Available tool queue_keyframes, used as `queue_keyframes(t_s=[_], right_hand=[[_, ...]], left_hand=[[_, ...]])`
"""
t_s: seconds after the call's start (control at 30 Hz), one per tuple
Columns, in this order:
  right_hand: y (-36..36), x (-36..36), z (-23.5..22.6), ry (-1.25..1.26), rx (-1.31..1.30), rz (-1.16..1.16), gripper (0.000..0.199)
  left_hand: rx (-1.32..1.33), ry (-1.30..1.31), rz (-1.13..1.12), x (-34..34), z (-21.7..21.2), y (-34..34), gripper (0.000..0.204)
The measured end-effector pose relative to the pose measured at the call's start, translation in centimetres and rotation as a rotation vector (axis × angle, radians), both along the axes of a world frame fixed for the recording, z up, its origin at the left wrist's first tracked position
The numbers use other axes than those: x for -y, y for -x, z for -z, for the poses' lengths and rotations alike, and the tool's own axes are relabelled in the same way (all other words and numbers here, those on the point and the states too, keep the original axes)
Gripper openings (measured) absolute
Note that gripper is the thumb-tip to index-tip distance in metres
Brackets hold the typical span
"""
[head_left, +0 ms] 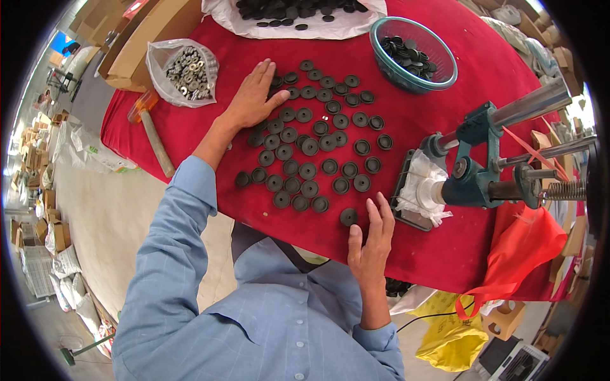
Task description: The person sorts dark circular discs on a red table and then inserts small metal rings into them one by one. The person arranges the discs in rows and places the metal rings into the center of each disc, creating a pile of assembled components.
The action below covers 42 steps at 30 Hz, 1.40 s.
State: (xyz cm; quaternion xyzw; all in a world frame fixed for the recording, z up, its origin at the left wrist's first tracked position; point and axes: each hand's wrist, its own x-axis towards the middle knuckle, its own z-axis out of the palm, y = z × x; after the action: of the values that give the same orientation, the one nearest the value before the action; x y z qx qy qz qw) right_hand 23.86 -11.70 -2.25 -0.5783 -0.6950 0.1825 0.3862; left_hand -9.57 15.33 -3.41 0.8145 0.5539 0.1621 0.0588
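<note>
Many small round black discs with raised rims (pixel 309 147) are spread over a red cloth (pixel 254 209) on the table in front of me. My left hand (pixel 255 96) lies flat at the upper left edge of the spread, fingers stretched out, beside a few discs and partly over them. Near the front edge of the table, my right hand (pixel 371 244) rests with thumb and fingers apart. A single disc (pixel 348 217) lies just beyond its thumb. Neither hand has anything in its grasp.
A teal-rimmed clear bowl (pixel 450 66) of black discs stands at the far right. Closer on the right is a green hand press (pixel 473 181). A bag of metal parts (pixel 189 75) and a hammer (pixel 154 136) lie left. Behind, more discs (pixel 292 11) sit on white sheeting (pixel 365 24).
</note>
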Motion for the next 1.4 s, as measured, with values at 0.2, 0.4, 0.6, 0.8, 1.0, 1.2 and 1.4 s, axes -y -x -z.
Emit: queue_keyframes(t_s=[0.2,0.4,0.6,0.8,1.0,1.2,1.4], right_hand=[[-0.1,0.1,-0.3,0.02,-0.02,0.017,0.057],[0.0,0.0,-0.3,0.03,-0.056,0.017,0.056],[-0.4,-0.1,0.1,0.032,-0.077,0.028,0.058],[0.7,-0.5,-0.5,0.056,0.128,-0.011,0.095],[2.7,-1.7,-0.7,0.065,0.259,-0.034,0.112],[4.9,-4.5,-0.1,0.045,0.442,-0.029,0.103],[4.3,-7.2,-0.4,-0.014,0.479,0.013,0.09]], left_hand=[[0.075,0.069,0.22,-0.6,-1.0,-3.7,0.089],[-0.008,0.021,0.263,-2.6,-1.5,-5.1,0.085],[-0.005,0.084,0.347,-3.0,-2.6,-7.1,0.078],[0.081,0.018,0.292,1.5,-6.1,-5.6,0.085],[-0.037,0.042,0.024,18.0,-5.3,-1.7,0.126],[-0.051,0.125,-0.06,22.2,-2.0,-6.0,0.112],[-0.071,0.035,-0.042,18.9,-2.5,-7.6,0.095]])
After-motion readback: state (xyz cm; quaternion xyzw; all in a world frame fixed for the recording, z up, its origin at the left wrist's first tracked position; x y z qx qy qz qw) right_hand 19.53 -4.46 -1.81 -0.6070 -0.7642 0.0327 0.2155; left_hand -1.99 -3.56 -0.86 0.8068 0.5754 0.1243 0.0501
